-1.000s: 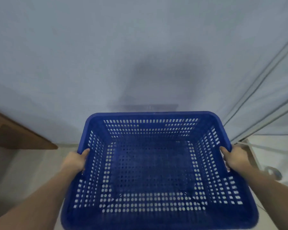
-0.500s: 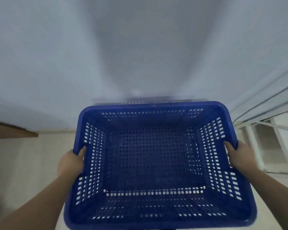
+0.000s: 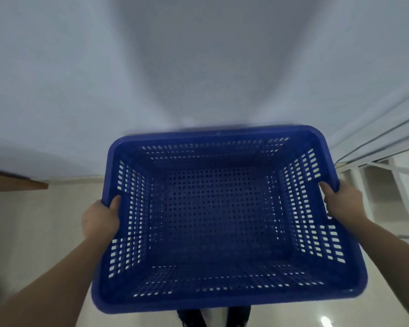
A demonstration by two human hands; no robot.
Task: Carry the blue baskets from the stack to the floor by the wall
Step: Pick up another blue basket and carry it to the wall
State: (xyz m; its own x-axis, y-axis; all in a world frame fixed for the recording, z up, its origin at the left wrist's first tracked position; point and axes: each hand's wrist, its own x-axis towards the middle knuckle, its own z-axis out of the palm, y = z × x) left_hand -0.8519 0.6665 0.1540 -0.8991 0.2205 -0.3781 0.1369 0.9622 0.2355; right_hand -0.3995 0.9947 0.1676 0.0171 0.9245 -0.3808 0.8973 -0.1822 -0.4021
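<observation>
Blue basket (image 3: 222, 218), held level before the wall (image 3: 198, 67) at 12 o'clock, left hand (image 3: 99, 220) and right hand (image 3: 342, 204) each clamped on a side rim; uneven release could tip it.

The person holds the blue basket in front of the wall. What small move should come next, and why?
Probably lower the blue basket straight down. Left hand and right hand grip its side rims, it hangs above the floor, and its far rim is close to the wall.

Perforated plastic basket (image 3: 222, 300), glossy floor (image 3: 33, 232)
</observation>
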